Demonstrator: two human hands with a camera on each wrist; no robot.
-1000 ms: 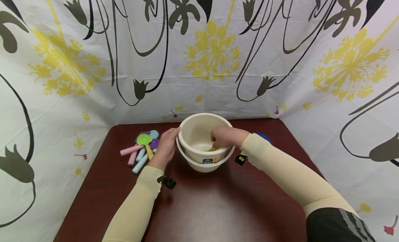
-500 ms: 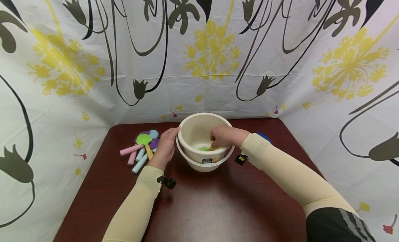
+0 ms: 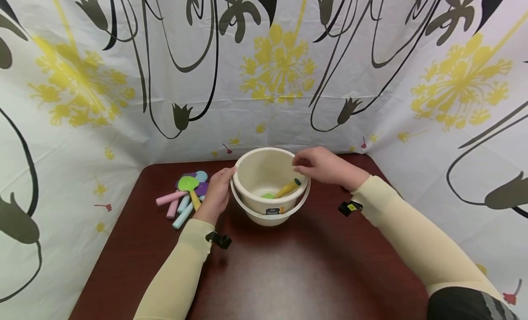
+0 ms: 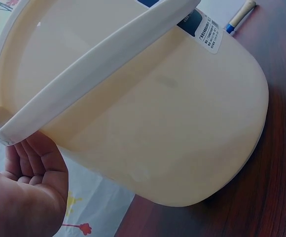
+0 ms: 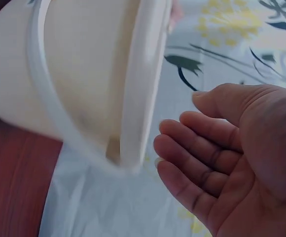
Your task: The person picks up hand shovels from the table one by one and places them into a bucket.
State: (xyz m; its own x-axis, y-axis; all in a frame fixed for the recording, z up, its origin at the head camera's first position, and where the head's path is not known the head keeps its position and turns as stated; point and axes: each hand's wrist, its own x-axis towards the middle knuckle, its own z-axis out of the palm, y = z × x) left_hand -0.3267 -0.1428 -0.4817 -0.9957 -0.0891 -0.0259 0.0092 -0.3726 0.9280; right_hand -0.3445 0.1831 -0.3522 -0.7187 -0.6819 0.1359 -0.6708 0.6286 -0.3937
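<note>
A cream plastic bucket [image 3: 264,166] stands at the back middle of the table, its white handle [image 4: 98,74] hanging down over the front. The left hand [image 3: 217,191] grips the bucket's left rim beside the handle joint. Inside the bucket lies a toy with a yellow handle [image 3: 287,188] and a green end [image 3: 267,195]; most of that end is hidden by the wall. The right hand [image 3: 323,166] hovers at the right rim. In the right wrist view its fingers are loosely bent, apart from the bucket, with nothing in them.
Left of the left hand lies a pile of small plastic toys: a green-headed one [image 3: 188,184] with a yellow handle, a pink stick [image 3: 171,198] and a light blue stick [image 3: 183,217], among others. A patterned curtain [image 3: 272,123] stands behind the dark red table [image 3: 264,274].
The right hand has let go of the yellow-handled toy, leaving it in the bucket, and has risen out to the right. The left hand still holds the rim.
</note>
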